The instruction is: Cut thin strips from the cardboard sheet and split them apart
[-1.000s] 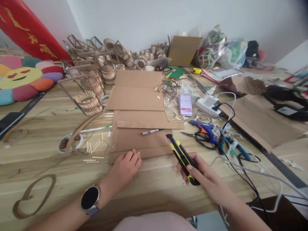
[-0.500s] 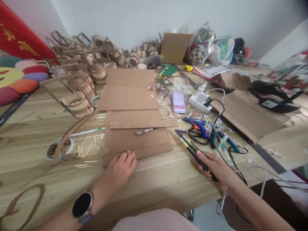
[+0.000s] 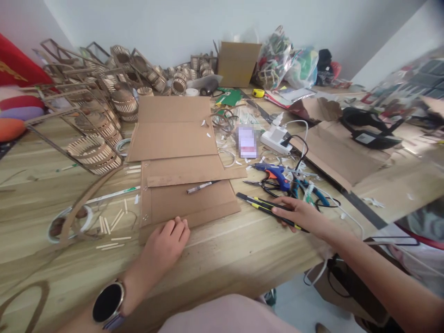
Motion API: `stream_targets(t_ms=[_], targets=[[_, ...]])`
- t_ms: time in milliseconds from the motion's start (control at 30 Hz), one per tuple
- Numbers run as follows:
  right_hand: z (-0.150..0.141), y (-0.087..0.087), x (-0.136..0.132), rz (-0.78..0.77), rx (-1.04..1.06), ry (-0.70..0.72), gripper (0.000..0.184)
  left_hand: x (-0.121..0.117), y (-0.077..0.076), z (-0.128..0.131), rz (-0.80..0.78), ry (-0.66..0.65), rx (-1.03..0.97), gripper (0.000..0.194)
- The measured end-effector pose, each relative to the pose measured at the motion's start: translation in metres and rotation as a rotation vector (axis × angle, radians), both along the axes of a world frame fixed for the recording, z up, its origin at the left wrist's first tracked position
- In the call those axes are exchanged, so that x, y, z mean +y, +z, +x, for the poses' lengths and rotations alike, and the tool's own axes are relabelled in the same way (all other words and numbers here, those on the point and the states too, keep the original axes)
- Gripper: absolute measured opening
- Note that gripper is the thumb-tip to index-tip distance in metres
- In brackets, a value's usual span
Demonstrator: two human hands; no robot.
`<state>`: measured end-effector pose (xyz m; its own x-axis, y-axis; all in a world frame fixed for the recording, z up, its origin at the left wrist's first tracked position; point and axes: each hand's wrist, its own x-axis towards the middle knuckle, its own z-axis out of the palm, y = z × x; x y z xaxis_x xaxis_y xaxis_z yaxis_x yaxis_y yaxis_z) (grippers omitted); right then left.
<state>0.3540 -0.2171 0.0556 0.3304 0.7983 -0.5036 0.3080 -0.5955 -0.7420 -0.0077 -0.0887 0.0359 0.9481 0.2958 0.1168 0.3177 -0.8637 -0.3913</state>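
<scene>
Tipped flatter than a second ago, the cutter [image 3: 260, 206] has swung so that its blade end points left, just beside the right edge of the card [image 3: 183, 206]; the left hand [image 3: 169, 240] has stayed at the card's near edge.

The right hand [image 3: 294, 215] has fingers and thumb closed round the cutter's handle, a grip that probably keeps it steady while low over the table [image 3: 215, 259]; whether it touches the wood cannot be told. The left hand rests with fingers loosely bent, probably to stop the card sliding; its palm is hidden, so anything beneath it cannot be told.

Beyond the left hand, the card is flat, brown and creased, with a narrow strip [image 3: 194, 176] across it and a pen [image 3: 203, 186] just on the near side of the strip. Left of that hand lie thin, straight wooden sticks [image 3: 117, 219]; farther out stand slatted, round baskets [image 3: 93, 152] with square-cornered handles.

Just beyond the right hand are black-handled scissors [image 3: 268, 189], a smooth blue glue gun [image 3: 277, 175] and teal pliers [image 3: 321, 196], perhaps grouped there for easy reach. The cutter's casing is slim, black with yellow edges; the table has pale, streaked grain.
</scene>
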Motion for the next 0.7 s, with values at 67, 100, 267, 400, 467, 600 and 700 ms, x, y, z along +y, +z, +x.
stream_targets(t_ms=[67,100,267,400,467,600,700], targets=[[0.003,0.000,0.005,0.002,-0.006,0.040,0.067,0.000,-0.001,0.000,0.000,0.001,0.008,0.039],[0.006,0.000,0.007,0.004,-0.006,0.073,0.067,0.000,-0.002,-0.001,-0.001,0.002,0.009,0.039],[0.016,-0.002,0.013,-0.003,-0.039,0.272,0.069,0.001,-0.003,-0.004,-0.005,0.008,0.031,0.041],[0.023,-0.005,0.014,0.074,-0.198,0.427,0.056,0.006,-0.002,-0.005,-0.034,-0.028,0.015,0.038],[0.025,-0.006,0.016,0.158,-0.277,0.530,0.048,0.013,-0.001,-0.002,-0.081,-0.064,-0.017,0.029],[0.024,-0.005,0.019,0.298,-0.413,0.718,0.045,0.033,0.001,0.017,-0.210,-0.161,-0.031,0.026],[0.022,-0.004,0.020,0.336,-0.511,0.771,0.046,0.048,0.001,0.043,-0.294,-0.291,-0.027,0.029]])
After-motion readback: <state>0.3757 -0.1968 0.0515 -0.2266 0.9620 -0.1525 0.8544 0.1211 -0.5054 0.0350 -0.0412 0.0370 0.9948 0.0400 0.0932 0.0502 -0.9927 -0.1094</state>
